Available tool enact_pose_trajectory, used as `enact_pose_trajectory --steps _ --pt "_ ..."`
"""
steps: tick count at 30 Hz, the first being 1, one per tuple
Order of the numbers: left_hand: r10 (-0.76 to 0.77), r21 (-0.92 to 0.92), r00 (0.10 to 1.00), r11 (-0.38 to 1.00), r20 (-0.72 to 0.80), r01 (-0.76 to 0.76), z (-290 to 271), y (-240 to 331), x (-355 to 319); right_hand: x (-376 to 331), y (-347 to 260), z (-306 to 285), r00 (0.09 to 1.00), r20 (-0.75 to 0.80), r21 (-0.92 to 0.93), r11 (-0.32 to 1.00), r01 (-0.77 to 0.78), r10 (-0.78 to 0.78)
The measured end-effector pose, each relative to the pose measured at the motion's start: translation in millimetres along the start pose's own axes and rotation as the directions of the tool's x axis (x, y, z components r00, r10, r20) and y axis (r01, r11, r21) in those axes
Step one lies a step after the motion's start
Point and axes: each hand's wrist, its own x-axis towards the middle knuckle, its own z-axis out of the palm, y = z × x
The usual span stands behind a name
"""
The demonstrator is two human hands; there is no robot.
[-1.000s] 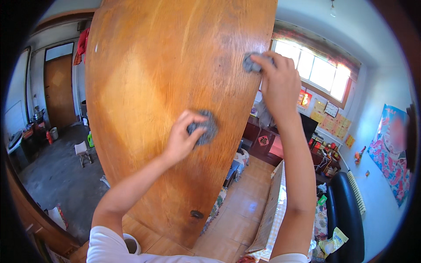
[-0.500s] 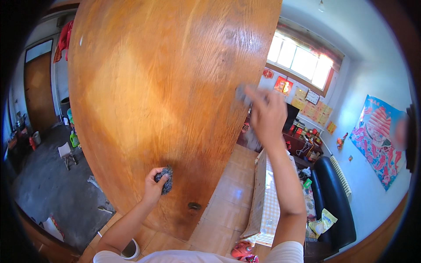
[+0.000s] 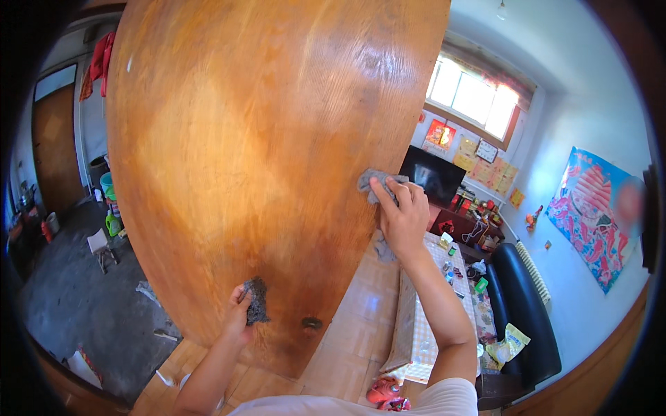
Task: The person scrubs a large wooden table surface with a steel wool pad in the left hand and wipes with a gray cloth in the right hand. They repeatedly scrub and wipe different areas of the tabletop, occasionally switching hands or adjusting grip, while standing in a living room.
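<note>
A broad brown wooden door [image 3: 201, 159] with visible grain fills the middle of the view. Its right edge meets my right hand [image 3: 404, 220], whose fingers press a crumpled grey cloth [image 3: 374, 182] to the wood; a loose end of the cloth hangs below. Lower down, my left hand [image 3: 238, 315] grips a dark grey steel wool scrubber [image 3: 257, 303] in front of the door's lower part. Whether the scrubber touches the wood I cannot tell. To the right of it is a dark round lock fitting [image 3: 311, 323].
Right of the door are a table with a checked cloth [image 3: 423, 326], a black sofa [image 3: 525, 312] and a television [image 3: 431, 175]. On the left, a small stool [image 3: 102, 248] stands on dark floor. A red object [image 3: 383, 390] lies near my right side.
My right hand, blurred before, has come down along the door's edge with the cloth. The left hand has dropped slightly, and its scrubber is turned more upright. The view has shifted a little.
</note>
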Motion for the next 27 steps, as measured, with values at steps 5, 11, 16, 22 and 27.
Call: enact_pose_trajectory --steps 5,11,16,22,27 --pt "0.004 -0.036 1.0 0.999 -0.001 -0.004 -17.9 -6.4 -5.9 71.2 30.2 -6.6 0.998 -0.031 -0.015 0.998 -0.061 0.061" --pt "-0.064 -0.054 0.998 0.997 0.0 0.064 -7.0 -21.5 -14.4 175.5 98.6 7.5 0.943 -0.317 -0.063 0.989 -0.133 0.107" --pt "-0.026 0.128 0.995 0.991 -0.101 0.039 44.4 4.5 -30.9 74.2 28.3 11.2 0.977 -0.169 0.042 0.991 -0.123 0.129" --pt "0.486 0.561 0.789 0.559 0.375 -0.611 139.3 61.4 -0.1 -85.9 -60.7 10.7 0.979 0.023 0.196 0.96 -0.201 0.2" --pt "0.536 0.406 0.185 -0.331 0.824 -0.852 260.4 117.7 36.9 -94.2 -74.6 18.6 0.962 -0.012 0.218 0.94 -0.264 0.273"
